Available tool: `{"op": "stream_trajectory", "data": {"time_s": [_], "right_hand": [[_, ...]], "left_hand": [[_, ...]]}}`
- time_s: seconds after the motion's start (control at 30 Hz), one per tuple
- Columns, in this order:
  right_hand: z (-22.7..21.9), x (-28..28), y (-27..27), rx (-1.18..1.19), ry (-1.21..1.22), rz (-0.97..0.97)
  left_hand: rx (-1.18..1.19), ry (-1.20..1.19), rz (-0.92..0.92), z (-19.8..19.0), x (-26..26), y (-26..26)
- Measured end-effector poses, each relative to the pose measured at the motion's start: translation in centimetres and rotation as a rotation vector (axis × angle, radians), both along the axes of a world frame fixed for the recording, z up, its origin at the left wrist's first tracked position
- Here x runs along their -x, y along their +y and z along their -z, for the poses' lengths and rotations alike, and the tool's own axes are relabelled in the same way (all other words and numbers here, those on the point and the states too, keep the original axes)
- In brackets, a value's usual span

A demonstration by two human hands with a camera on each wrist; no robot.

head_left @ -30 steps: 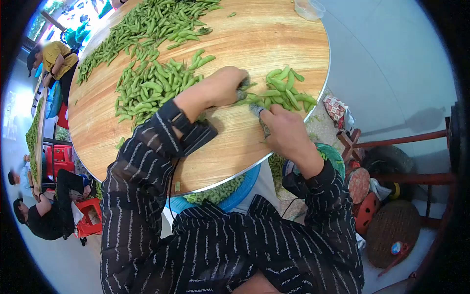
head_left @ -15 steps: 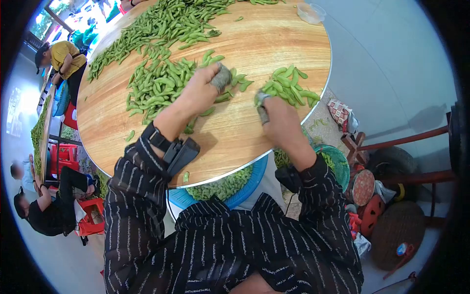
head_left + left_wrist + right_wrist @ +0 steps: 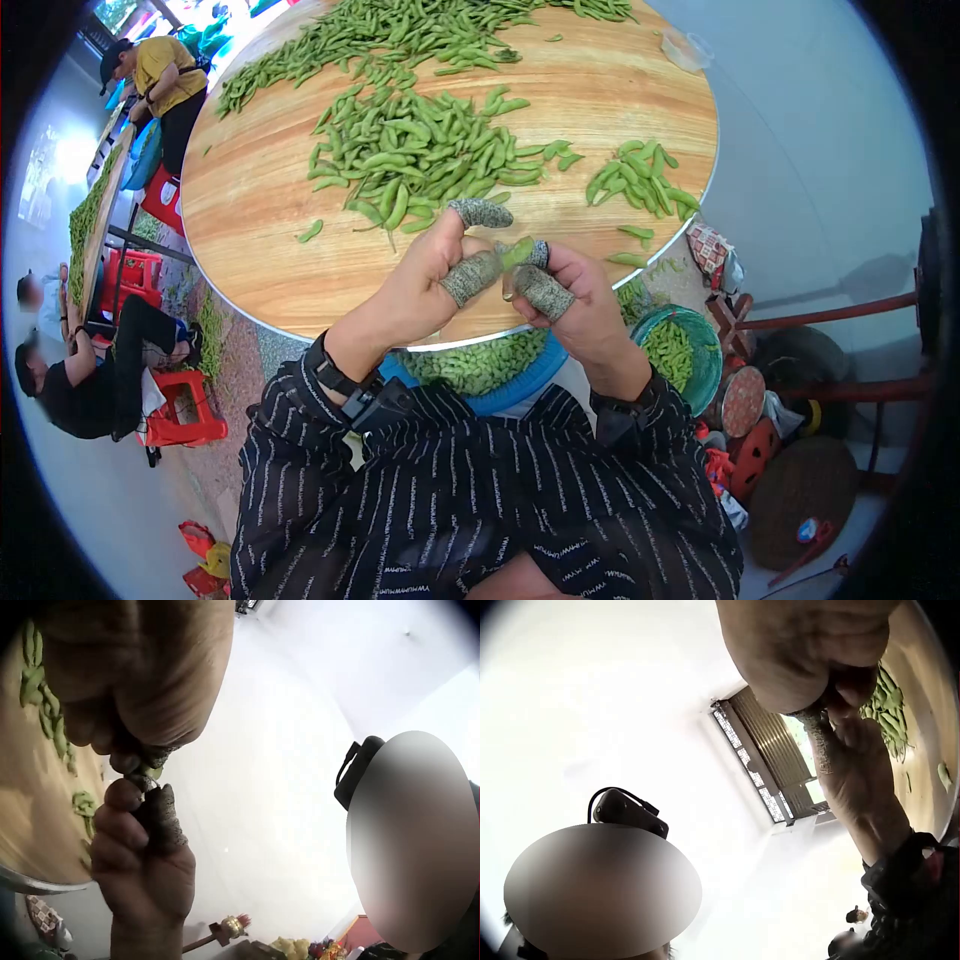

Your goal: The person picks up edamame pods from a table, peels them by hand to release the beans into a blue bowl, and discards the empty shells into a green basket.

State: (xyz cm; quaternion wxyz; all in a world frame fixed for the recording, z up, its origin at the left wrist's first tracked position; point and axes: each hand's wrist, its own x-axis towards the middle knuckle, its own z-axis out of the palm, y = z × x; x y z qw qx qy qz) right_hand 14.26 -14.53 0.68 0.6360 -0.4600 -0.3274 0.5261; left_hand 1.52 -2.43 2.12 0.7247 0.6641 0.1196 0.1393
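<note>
In the head view a green pod [image 3: 517,252] is held between the two hands, above the table's front edge. The left hand [image 3: 425,275] has grey speckled covers on thumb and finger and touches the pod's left end. Grey covers also wrap the thumb and finger of the right hand [image 3: 580,300], which pinches the pod from the right. The left wrist view shows the right hand [image 3: 146,862] meeting the left hand [image 3: 142,667] at the fingertips. A large heap of pods [image 3: 420,150] lies beyond the left hand, and a smaller pile [image 3: 645,178] farther right.
Under the round wooden table's edge [image 3: 250,318] sits a blue basin [image 3: 545,370] of pods. A green basket [image 3: 700,355] with pods stands at the right, near a wooden rail [image 3: 820,310]. A clear container [image 3: 685,50] rests at the far right edge. People sit at the left.
Both hands have come back toward the body and together, with a pod now between them. The left hand has left the heap. Loose pods now lie by the table's right edge. The head view has shifted.
</note>
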Motion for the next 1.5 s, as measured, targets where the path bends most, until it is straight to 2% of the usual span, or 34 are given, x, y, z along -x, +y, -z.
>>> {"op": "stream_trajectory", "data": {"time_s": [0.03, 0.1, 0.23, 0.3, 0.33, 0.4, 0.43, 0.5, 0.53, 0.6, 0.67, 0.73, 0.77, 0.83, 0.87, 0.93, 1.0, 1.03, 1.1, 1.13, 1.2, 1.23, 1.3, 1.43, 1.5], "right_hand": [[0.0, 0.4, 0.1, 0.001, -0.002, -0.003], [-0.3, 1.0, 0.3, -0.002, 0.014, 0.013], [0.7, 1.7, 0.3, -0.037, -0.046, 0.049], [1.0, 1.7, 0.1, -0.037, -0.085, 0.05], [0.8, 1.6, 0.1, -0.036, -0.086, 0.052], [0.3, 1.4, -0.1, 0.05, 0.138, 0.08], [0.2, 1.4, -0.3, 0.056, 0.142, 0.08], [0.0, 1.2, -0.5, 0.058, 0.203, 0.103], [0.4, 1.1, -0.6, 0.061, 0.206, 0.1], [1.5, 0.7, -0.6, 0.024, -0.017, 0.037], [0.7, 0.4, -0.7, -0.004, -0.111, 0.055], [0.6, -0.3, -0.9, -0.026, -0.201, 0.077], [1.0, -1.2, -1.1, -0.015, -0.323, 0.098], [0.7, -3.9, -1.5, 0.044, -0.562, 0.135], [0.3, -5.7, -1.8, 0.093, -0.674, 0.152], [0.0, -9.6, -2.0, 0.17, -1.146, 0.3], [-0.9, -12.0, -0.4, 0.224, -1.402, 0.369], [-1.1, -12.7, 0.9, 0.225, -1.404, 0.368], [-0.6, -13.4, 4.1, 0.019, -1.607, 0.31], [0.1, -13.8, 5.7, 0.017, -1.609, 0.311], [1.3, -14.1, 8.5, -0.014, -1.638, 0.124], [1.4, -14.1, 9.1, -0.015, -1.64, 0.125], [1.4, -14.2, 10.1, 0.162, -1.729, -0.034], [1.1, -14.5, 9.3, 0.153, -1.776, -0.01], [0.4, -14.2, 8.4, 0.051, -1.59, 0.11]], "left_hand": [[0.001, -0.002, -0.003, 0.0, 0.4, 0.0], [-0.189, -0.044, -0.015, -0.1, 0.9, 0.0], [-0.269, -0.021, -0.036, -0.1, 1.3, -0.5], [0.053, -0.053, 0.009, 0.5, 1.2, -0.5], [0.054, -0.053, 0.011, 0.5, 1.1, -0.6], [-0.116, 0.016, -0.083, 0.4, 0.9, -1.0], [-0.11, 0.021, -0.083, 0.4, 1.0, -1.1], [-0.862, 0.048, -0.138, 0.4, 1.3, -1.1], [-0.861, 0.05, -0.184, 0.4, 1.1, -1.4], [-0.8, 0.067, -0.163, 0.7, 1.0, -1.3], [-0.745, 0.077, -0.14, 1.2, 0.5, -1.2], [-0.501, 0.033, -0.156, 1.8, -0.4, -1.6], [-0.503, 0.028, -0.152, 1.5, -0.6, -1.5], [-0.763, 0.231, -0.087, -0.1, -1.3, -1.0], [-0.877, 0.105, -0.171, 0.5, -1.4, -0.4], [-0.927, 0.072, -0.219, 0.3, -1.9, 1.1], [-1.064, -0.026, -0.269, 0.3, -3.2, 2.8], [-1.062, -0.027, -0.27, 0.6, -4.2, 3.7], [-1.217, -0.01, -0.215, 1.4, -6.3, 5.1], [-1.219, -0.012, -0.217, 1.5, -7.3, 5.5], [-1.321, 0.093, -0.219, 1.7, -8.8, 5.9], [-1.322, 0.092, -0.221, 1.8, -9.0, 6.0], [-1.287, 0.128, -0.21, 1.7, -9.1, 6.1], [-1.292, 0.146, -0.238, 1.1, -8.2, 6.3], [-1.266, 0.15, -0.204, 0.9, -8.5, 6.4]]}}
